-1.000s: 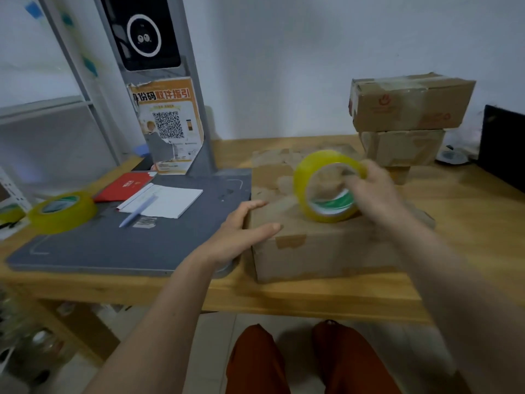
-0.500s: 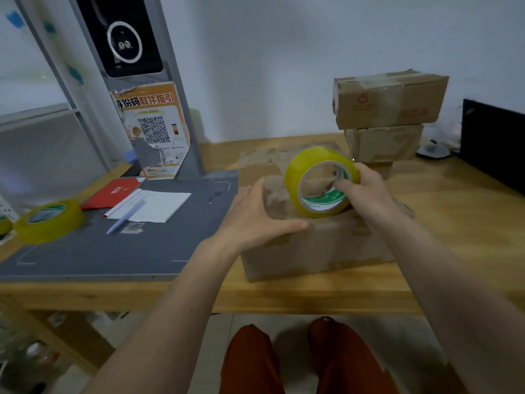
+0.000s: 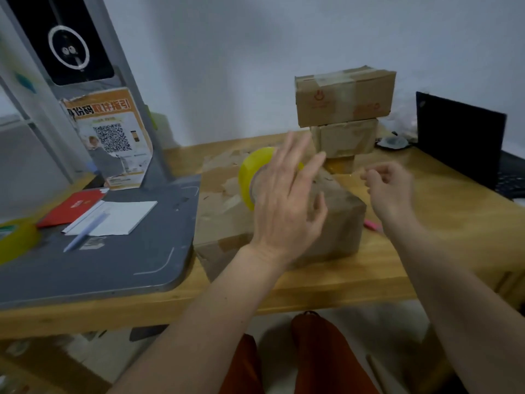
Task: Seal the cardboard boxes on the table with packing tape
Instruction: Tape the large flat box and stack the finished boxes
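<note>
Left hand (image 3: 284,206) w/ fingers spread wide is covering the tape roll (image 3: 251,173) on the front box (image 3: 224,220), right hand (image 3: 390,189) loosely curled, holding nothing visible; 2 stacked boxes (image 3: 343,109) look taped, front 1 probably isn't sealed yet.

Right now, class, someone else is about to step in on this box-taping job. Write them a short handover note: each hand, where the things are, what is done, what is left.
Left hand: open, fingers spread in front of the yellow tape roll; motion blur hides whether it touches the roll.
Right hand: fingers loosely curled, holding nothing visible.
The roll stands on edge on the large box at the table front. Two smaller boxes are stacked behind, the top one already taped.
A spare roll lies at far left.
No new strip is visible on the large box. Left: tape its top seam.
</note>
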Motion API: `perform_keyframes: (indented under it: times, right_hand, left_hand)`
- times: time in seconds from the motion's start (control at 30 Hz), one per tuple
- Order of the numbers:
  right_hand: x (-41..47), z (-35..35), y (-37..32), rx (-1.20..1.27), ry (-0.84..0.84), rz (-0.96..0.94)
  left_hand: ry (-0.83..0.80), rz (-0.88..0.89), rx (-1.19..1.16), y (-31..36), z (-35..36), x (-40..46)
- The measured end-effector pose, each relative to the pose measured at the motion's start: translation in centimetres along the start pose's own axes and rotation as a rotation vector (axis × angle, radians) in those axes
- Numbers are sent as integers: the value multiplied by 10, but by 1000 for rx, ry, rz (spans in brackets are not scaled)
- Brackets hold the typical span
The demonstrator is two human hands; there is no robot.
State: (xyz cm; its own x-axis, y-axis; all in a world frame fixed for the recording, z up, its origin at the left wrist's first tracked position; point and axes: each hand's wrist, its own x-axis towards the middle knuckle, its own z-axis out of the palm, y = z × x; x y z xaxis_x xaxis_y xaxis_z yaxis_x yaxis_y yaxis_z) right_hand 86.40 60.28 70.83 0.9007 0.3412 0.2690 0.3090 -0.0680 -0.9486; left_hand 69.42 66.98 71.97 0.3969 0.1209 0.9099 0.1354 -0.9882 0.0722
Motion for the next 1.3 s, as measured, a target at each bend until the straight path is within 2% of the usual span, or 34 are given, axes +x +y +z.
perform_keyframes:
  times: [0.07, 0.13, 0.27, 0.33, 0.43, 0.57, 0.67, 0.77, 0.8, 0.87, 0.97, 1.03, 1.07, 1.13, 1.23, 1.3]
  right_hand:
    - [6, -6, 21, -57, -23, 100]
    - [7, -11, 40, -194, -100, 177]
    - [4, -11, 67, -580, -304, 142]
    - [2, -8, 70, -710, -295, 88]
    - [4, -4, 71, -779, -255, 85]
    - [4, 3, 68, -856, -323, 72]
    - [4, 4, 63, -852, -376, 94]
    - [5, 1, 58, -744, -315, 163]
    - [5, 0, 56, -712, -273, 171]
    - [5, -2, 48, -665, -193, 176]
    - [2, -4, 28, -517, -103, 104]
    - [-3, -4, 8, -419, -67, 13]
    - [-7, -2, -2, -409, -66, -42]
    - [-16, 2, -21, -468, -95, -154]
    - [-30, 11, -40, -720, -136, -306]
    - [-33, 21, -39, -778, -132, -396]
  left_hand:
    - [-64, 48, -78, 8, 10, -7]
    - [-190, -6, -128, 11, 18, -15]
    - [-347, -95, -63, 7, 25, -31]
    - [-367, -70, -33, 6, 26, -35]
    - [-362, -77, -85, 7, 24, -34]
    - [-250, -64, -139, 5, 16, -33]
    - [-57, 1, -139, 3, 0, -22]
    - [172, -18, -96, -13, -26, -3]
    - [230, -90, -81, -24, -35, 2]
    - [275, -365, -77, -50, -50, 9]
    - [122, -908, -107, -88, -60, 10]
    - [3, -1182, -221, -105, -59, 3]
    - [-57, -1258, -282, -109, -58, 0]
    - [-176, -1298, -348, -112, -57, -1]
    - [-221, -1347, -429, -121, -59, -1]
    - [-235, -1413, -489, -124, -64, -6]
